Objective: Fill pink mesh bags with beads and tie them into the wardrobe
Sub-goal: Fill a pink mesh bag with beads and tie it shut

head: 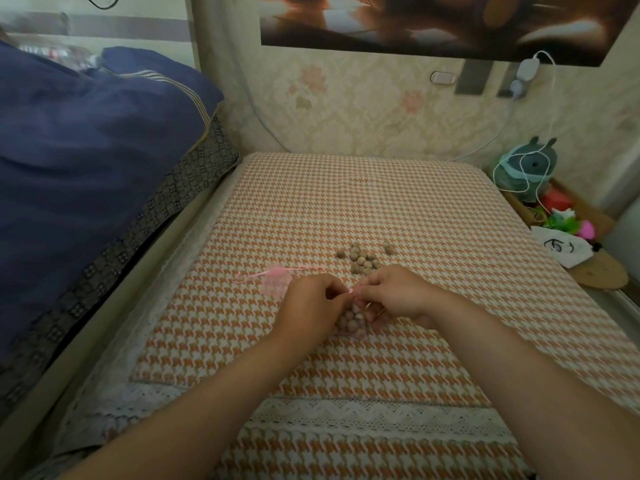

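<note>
A pink mesh bag full of tan beads (354,319) rests on the orange houndstooth cover (381,209), between my two hands. My left hand (313,299) and my right hand (398,292) both pinch the bag's pink drawstring at its top, fingertips almost touching. A second pink mesh bag (275,281) lies flat and empty to the left, its ribbon spread out on the cover. A small pile of loose tan beads (363,259) sits just beyond my hands.
A dark blue quilt (86,168) is heaped on the bed at left. At right stand a plush toy (531,168) with a white cable, bright toys, a white drawstring pouch (561,249) and a round wooden stool (602,276). The wall is straight ahead.
</note>
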Demonstrator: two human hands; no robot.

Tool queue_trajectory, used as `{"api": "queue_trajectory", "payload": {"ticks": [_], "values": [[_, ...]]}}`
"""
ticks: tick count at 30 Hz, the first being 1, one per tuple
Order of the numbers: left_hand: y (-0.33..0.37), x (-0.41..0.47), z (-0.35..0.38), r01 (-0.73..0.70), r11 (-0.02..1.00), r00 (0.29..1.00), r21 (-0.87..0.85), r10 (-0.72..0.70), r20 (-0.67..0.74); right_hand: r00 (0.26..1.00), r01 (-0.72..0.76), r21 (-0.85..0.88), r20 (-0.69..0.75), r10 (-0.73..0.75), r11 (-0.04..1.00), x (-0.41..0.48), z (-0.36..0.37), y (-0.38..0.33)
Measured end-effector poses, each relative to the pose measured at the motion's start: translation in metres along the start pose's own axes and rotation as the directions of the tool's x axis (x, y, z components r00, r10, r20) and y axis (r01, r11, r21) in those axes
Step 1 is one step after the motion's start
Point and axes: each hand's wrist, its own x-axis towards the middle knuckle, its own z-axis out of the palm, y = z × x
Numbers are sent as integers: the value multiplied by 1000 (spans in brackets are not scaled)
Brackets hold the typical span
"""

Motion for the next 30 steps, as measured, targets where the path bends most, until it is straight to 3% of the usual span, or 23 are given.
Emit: {"api": "queue_trajectory", "payload": {"ticks": [5, 16, 24, 28, 30], "values": [[-3, -1, -3, -34, 998, 999, 51, 32, 32, 1000, -9, 8, -16, 9, 1000, -3, -3, 0], [-10, -6, -9, 146, 989, 984, 34, -149, 97, 995, -42, -201, -94, 24, 979, -6, -4, 6], [-17, -9, -1, 357, 922, 934, -150, -350, 75, 994, -100, -202, -54, 91, 974, -8, -2, 8], [-17, -9, 0, 382, 905, 924, -186, -377, 65, 994, -106, -226, -57, 95, 968, -6, 1, 10], [-12, -9, -2, 342, 932, 940, -119, -337, 61, 995, -96, -235, -56, 86, 967, -6, 2, 11]]}}
